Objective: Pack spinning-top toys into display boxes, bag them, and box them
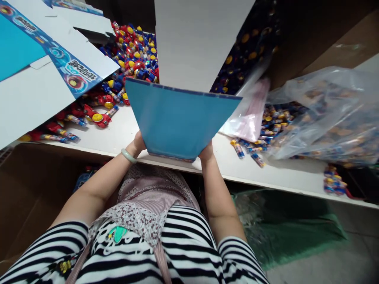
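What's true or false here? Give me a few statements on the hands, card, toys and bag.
1. Both the left hand and the right hand grip the blue card at its lower corners. True.
2. The bracelet is on the right wrist. False: it is on the left wrist.
3. Red and blue toys are piled on the white table beyond the card. True.
4. The clear plastic bag lies to the left of the card. False: it lies to the right.
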`<action>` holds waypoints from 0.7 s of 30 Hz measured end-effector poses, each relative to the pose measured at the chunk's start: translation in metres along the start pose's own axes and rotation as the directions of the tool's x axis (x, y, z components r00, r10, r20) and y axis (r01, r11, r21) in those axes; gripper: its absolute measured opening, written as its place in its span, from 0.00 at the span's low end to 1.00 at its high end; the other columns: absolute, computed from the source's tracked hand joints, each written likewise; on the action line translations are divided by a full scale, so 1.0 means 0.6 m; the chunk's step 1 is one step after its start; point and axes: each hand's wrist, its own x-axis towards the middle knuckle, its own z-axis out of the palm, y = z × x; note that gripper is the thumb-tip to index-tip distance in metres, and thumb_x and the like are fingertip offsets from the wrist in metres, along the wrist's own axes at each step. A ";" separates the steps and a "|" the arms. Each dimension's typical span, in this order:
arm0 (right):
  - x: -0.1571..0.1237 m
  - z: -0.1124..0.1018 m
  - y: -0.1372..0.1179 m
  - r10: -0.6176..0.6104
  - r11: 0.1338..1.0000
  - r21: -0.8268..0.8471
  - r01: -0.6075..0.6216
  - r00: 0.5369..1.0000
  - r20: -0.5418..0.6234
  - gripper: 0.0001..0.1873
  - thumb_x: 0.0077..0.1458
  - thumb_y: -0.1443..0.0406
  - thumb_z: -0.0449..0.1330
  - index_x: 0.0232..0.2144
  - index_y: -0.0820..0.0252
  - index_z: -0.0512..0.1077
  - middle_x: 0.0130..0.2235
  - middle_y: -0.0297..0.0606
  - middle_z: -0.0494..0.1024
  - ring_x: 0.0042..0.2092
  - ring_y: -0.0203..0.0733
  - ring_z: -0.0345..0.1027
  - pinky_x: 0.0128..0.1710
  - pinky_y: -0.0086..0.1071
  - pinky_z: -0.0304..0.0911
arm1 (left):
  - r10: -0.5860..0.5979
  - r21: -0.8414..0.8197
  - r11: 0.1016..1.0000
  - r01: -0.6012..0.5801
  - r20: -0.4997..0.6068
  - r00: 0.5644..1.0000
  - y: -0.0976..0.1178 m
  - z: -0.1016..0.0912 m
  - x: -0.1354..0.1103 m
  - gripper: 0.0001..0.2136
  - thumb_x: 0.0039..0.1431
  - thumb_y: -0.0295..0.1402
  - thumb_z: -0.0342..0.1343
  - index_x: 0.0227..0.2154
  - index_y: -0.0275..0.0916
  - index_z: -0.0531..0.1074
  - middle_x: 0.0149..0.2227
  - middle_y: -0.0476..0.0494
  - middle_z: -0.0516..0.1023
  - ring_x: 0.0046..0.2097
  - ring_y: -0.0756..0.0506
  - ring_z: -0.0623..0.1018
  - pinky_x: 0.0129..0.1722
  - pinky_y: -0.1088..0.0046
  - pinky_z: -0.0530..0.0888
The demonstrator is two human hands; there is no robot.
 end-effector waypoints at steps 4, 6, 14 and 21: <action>0.006 0.008 0.012 0.093 0.996 0.008 -0.092 0.993 -0.070 0.60 0.49 0.28 0.22 0.59 0.58 0.66 0.50 0.53 0.77 0.57 0.57 0.68 0.52 0.51 0.68 | 0.034 0.037 0.999 -0.037 0.063 0.997 0.008 0.009 0.002 0.38 0.61 0.66 0.35 0.49 0.38 0.73 0.44 0.36 0.81 0.56 0.35 0.77 0.56 0.53 0.76; -0.003 0.007 0.014 -0.006 0.994 -0.112 -0.019 0.976 -0.218 0.57 0.52 0.31 0.22 0.63 0.60 0.61 0.53 0.53 0.74 0.58 0.55 0.67 0.55 0.49 0.66 | 0.164 0.140 0.976 -0.164 0.009 0.986 0.016 0.012 -0.007 0.40 0.61 0.68 0.33 0.53 0.40 0.70 0.50 0.36 0.78 0.60 0.37 0.74 0.60 0.55 0.72; 0.003 -0.064 -0.074 -0.025 0.548 -0.837 -0.008 0.999 -0.025 0.24 0.65 0.54 0.45 0.37 0.61 0.76 0.38 0.49 0.79 0.42 0.51 0.74 0.49 0.43 0.67 | 0.267 0.557 0.809 -0.185 -0.067 0.961 0.026 0.023 -0.018 0.30 0.67 0.57 0.41 0.47 0.34 0.75 0.47 0.35 0.80 0.51 0.38 0.79 0.57 0.58 0.75; 0.128 -0.066 -0.179 -0.278 0.286 -0.948 0.141 0.959 0.059 0.37 0.59 0.57 0.59 0.67 0.61 0.59 0.56 0.53 0.73 0.47 0.54 0.74 0.48 0.45 0.69 | 0.327 0.581 0.789 -0.202 -0.119 0.938 0.007 0.027 -0.012 0.25 0.70 0.49 0.43 0.58 0.35 0.67 0.56 0.31 0.75 0.58 0.38 0.76 0.62 0.55 0.72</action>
